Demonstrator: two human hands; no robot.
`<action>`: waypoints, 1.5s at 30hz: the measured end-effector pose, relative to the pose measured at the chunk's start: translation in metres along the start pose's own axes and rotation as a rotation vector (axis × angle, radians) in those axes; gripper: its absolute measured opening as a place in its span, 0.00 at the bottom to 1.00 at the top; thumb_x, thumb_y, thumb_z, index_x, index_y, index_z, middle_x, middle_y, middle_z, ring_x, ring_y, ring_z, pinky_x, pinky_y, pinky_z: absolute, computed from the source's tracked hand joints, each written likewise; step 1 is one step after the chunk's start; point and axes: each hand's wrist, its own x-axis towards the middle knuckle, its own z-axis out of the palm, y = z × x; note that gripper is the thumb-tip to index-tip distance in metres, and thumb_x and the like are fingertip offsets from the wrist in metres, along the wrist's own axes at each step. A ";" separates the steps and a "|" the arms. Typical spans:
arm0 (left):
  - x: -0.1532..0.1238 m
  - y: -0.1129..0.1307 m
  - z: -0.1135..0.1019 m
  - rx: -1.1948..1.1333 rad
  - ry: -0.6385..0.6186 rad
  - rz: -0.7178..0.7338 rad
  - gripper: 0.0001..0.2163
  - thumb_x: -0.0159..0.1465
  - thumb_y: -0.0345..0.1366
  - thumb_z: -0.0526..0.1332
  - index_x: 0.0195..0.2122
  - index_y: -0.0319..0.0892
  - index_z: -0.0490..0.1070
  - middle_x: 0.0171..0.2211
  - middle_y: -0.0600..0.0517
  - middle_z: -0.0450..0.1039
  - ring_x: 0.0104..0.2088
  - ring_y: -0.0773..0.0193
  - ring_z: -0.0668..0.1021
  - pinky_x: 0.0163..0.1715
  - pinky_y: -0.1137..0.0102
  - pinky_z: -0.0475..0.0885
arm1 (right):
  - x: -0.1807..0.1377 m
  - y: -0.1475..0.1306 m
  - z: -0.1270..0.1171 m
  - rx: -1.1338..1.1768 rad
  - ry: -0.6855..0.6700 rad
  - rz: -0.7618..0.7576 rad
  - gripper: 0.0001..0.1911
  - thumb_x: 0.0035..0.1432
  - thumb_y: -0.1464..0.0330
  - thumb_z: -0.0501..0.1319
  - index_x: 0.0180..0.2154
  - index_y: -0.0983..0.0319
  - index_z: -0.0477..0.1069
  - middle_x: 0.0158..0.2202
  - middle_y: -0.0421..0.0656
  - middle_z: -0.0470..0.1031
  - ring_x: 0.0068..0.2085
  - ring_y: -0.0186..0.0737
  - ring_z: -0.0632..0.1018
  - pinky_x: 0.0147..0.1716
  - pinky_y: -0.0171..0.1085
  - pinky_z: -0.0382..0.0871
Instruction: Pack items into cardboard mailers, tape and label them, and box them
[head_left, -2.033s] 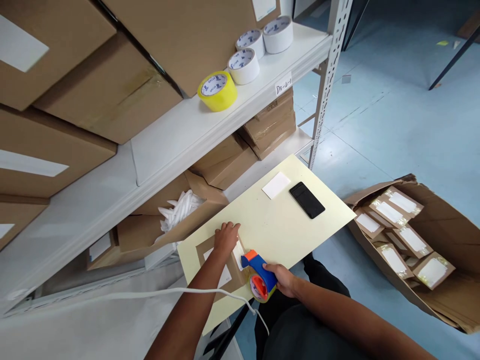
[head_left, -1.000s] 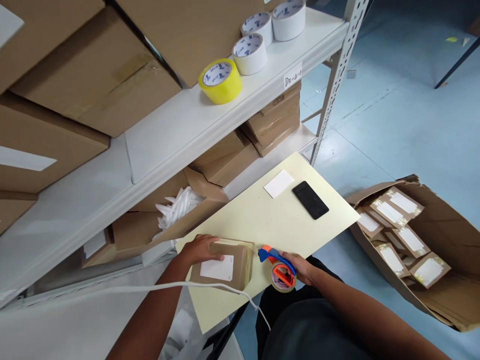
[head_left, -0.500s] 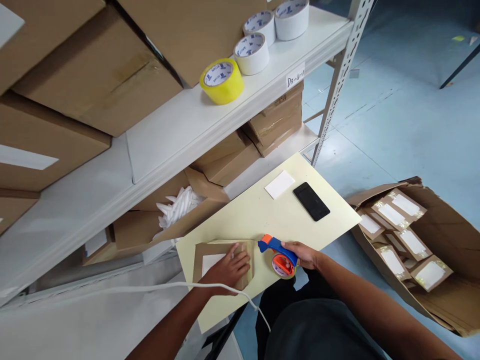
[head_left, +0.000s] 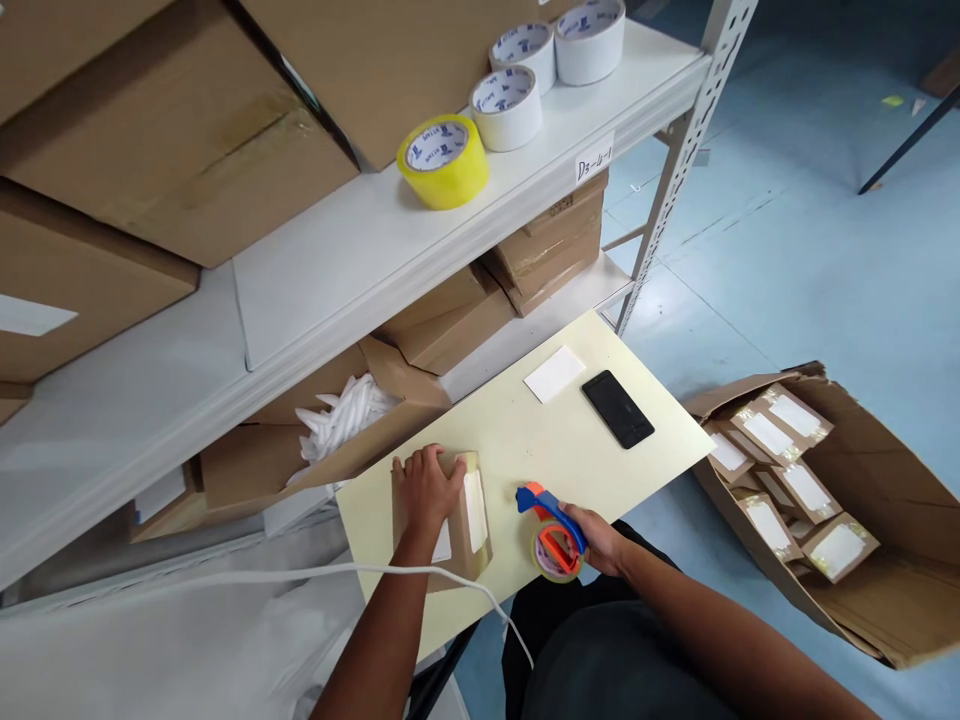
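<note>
Plainly, the left hand (head_left: 424,488) lay spread flat on the small parcel (head_left: 474,535) near the front edge of the pale table (head_left: 555,445), while the right hand (head_left: 602,540) was clenched round the tape dispenser (head_left: 553,538) just beside it. Merely pressed, not gripped, the parcel could have skidded off that edge

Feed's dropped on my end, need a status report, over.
Left hand flat on parcel. Right hand holds tape gun, beside parcel, not touching. Phone and card farther off on board.
</note>
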 end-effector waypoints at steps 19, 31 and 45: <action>-0.051 -0.016 -0.001 -0.115 -0.042 0.597 0.20 0.66 0.42 0.59 0.58 0.44 0.67 0.60 0.42 0.70 0.64 0.49 0.67 0.67 0.51 0.57 | 0.007 -0.024 -0.005 -0.039 -0.021 0.067 0.16 0.65 0.59 0.60 0.41 0.66 0.76 0.33 0.47 0.82 0.31 0.41 0.81 0.39 0.39 0.76; -0.033 0.033 0.010 -0.097 0.000 0.255 0.13 0.63 0.37 0.59 0.49 0.47 0.72 0.47 0.46 0.78 0.50 0.50 0.75 0.53 0.56 0.62 | 0.019 -0.050 0.018 0.019 -0.017 -0.017 0.19 0.66 0.56 0.60 0.45 0.66 0.75 0.36 0.48 0.83 0.37 0.44 0.83 0.47 0.43 0.77; -0.026 0.003 0.025 -0.238 0.265 -0.571 0.19 0.68 0.36 0.50 0.59 0.43 0.66 0.62 0.35 0.65 0.59 0.41 0.70 0.53 0.46 0.65 | -0.014 0.018 -0.010 0.077 -0.040 0.140 0.22 0.67 0.56 0.55 0.38 0.66 0.78 0.33 0.47 0.82 0.35 0.43 0.82 0.48 0.43 0.74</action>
